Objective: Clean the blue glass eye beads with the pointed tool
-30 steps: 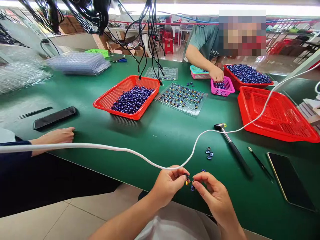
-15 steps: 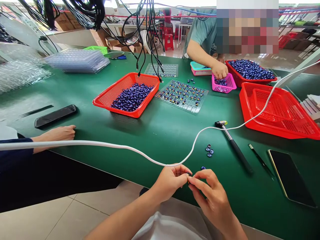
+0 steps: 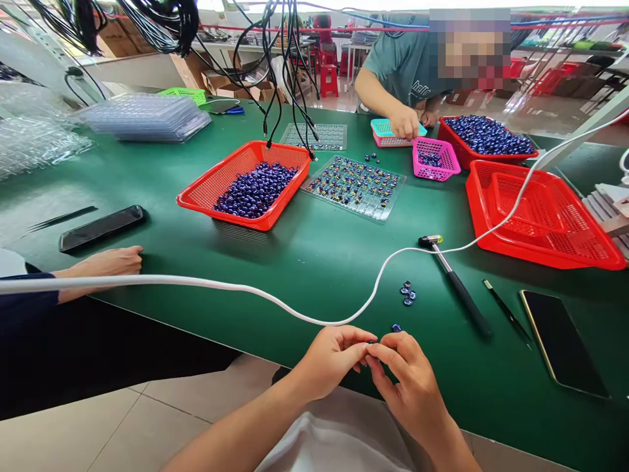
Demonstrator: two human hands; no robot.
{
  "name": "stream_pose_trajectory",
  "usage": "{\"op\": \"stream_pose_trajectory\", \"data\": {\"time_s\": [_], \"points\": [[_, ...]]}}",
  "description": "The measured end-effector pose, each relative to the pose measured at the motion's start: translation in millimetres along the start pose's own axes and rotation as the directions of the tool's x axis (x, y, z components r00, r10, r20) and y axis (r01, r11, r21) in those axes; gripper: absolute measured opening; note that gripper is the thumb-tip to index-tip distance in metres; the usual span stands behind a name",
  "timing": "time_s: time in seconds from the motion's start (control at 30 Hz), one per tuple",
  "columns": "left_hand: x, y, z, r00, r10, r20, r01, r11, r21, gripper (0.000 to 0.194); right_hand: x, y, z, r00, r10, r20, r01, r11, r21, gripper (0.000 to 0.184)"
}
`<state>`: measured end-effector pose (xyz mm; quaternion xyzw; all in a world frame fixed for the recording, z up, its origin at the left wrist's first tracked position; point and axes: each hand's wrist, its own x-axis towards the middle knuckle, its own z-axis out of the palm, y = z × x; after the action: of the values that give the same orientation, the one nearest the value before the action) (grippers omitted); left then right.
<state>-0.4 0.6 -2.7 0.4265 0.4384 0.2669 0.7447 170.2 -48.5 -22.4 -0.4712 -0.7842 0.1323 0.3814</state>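
At the table's near edge my left hand [image 3: 334, 360] pinches a small dark piece [image 3: 372, 341] between thumb and fingertips. My right hand [image 3: 410, 373] is closed against the same piece from the other side, its fingertips meeting those of the left. Most of the piece is hidden by the fingers. Just beyond them lies a shiny dark blue piece [image 3: 396, 328], and farther off sits a small cluster of similar blue pieces [image 3: 407, 293]. A white cable [image 3: 314, 320] runs across the view, just above my left hand in the picture.
A hammer [image 3: 462, 292], tweezers [image 3: 506, 313] and a phone [image 3: 563, 344] lie to the right. Ahead are a red basket [image 3: 196, 193] of blue pieces and a filled clear tray [image 3: 388, 213]. Another person's hand [image 3: 405, 122] is across the table; another hand [image 3: 113, 262] rests at left.
The view has shifted slightly. The hand of the person opposite has moved left from the pink basket toward the teal-topped one. My fingers have shifted slightly around the piece, still pinching.
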Motion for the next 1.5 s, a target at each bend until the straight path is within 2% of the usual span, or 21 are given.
{"op": "stream_pose_trajectory", "data": {"time_s": [0.1,0.17,0.3,0.37,0.53,0.77,0.9,1.0,1.13,1.23,1.3,1.33,1.4,1.5], "points": [[-0.2,-2.8,-0.5,1.000,0.016,-0.013,-0.016,1.000,0.010,0.033,1.0,-1.1,1.5,0.999,0.039,-0.033,-0.038,0.999,0.034,0.021],[-0.6,-4.3,-0.6,0.999,0.032,-0.018,-0.031,0.999,0.024,0.033,2.3,-3.3,1.9,0.991,0.125,-0.040,-0.120,0.986,0.114,0.015],[-2.0,-7.2,-0.2,0.995,0.094,-0.027,-0.091,0.990,0.106,0.032,2.9,-7.2,-0.9,0.926,0.376,0.018,-0.365,0.885,0.287,0.008],[-2.3,-8.5,0.5,0.986,0.154,-0.065,-0.140,0.975,0.175,0.029,2.2,-7.0,-3.3,0.896,0.439,0.065,-0.434,0.836,0.335,0.009],[-1.7,-10.7,1.9,0.954,0.282,-0.097,-0.243,0.923,0.299,0.021,3.7,-5.0,-5.7,0.850,0.510,0.133,-0.515,0.747,0.420,0.016],[-1.3,-11.5,1.8,0.918,0.386,-0.095,-0.339,0.885,0.318,0.020,11.3,-7.3,-0.5,0.772,0.613,0.170,-0.571,0.550,0.609,0.024],[-2.9,-10.7,3.1,0.903,0.417,-0.103,-0.369,0.876,0.312,0.020,9.5,-4.9,7.6,0.743,0.650,0.159,-0.570,0.490,0.660,0.025],[-4.4,-8.4,3.9,0.907,0.407,-0.110,-0.367,0.891,0.266,0.020,6.8,-3.3,14.0,0.761,0.629,0.160,-0.546,0.486,0.682,0.023],[-5.6,-1.2,1.8,0.969,0.225,-0.102,-0.223,0.974,0.033,0.021,5.7,-4.2,14.0,0.812,0.559,0.168,-0.509,0.536,0.674,0.017],[-4.3,3.7,-2.8,0.991,0.108,-0.073,-0.116,0.986,-0.118,0.022,5.9,-3.4,4.8,0.911,0.397,0.114,-0.376,0.686,0.623,0.014],[-2.4,4.8,-5.8,0.996,0.049,-0.080,-0.064,0.980,-0.191,0.022,6.4,-1.3,-4.2,0.978,0.193,0.080,-0.206,0.837,0.507,0.028],[-1.5,4.6,-7.1,0.997,0.013,-0.080,-0.031,0.973,-0.228,0.022,7.1,0.0,-9.1,0.993,0.088,0.081,-0.114,0.900,0.420,0.035],[0.3,3.5,-8.9,0.997,-0.058,-0.057,0.040,0.956,-0.290,0.025,9.2,2.5,-18.4,0.991,-0.058,0.123,0.028,0.972,0.233,0.042],[2.1,1.7,-11.3,0.990,-0.142,0.011,0.137,0.929,-0.344,0.028,14.4,5.2,-29.6,0.970,-0.128,0.206,0.114,0.990,0.081,0.041]]}}
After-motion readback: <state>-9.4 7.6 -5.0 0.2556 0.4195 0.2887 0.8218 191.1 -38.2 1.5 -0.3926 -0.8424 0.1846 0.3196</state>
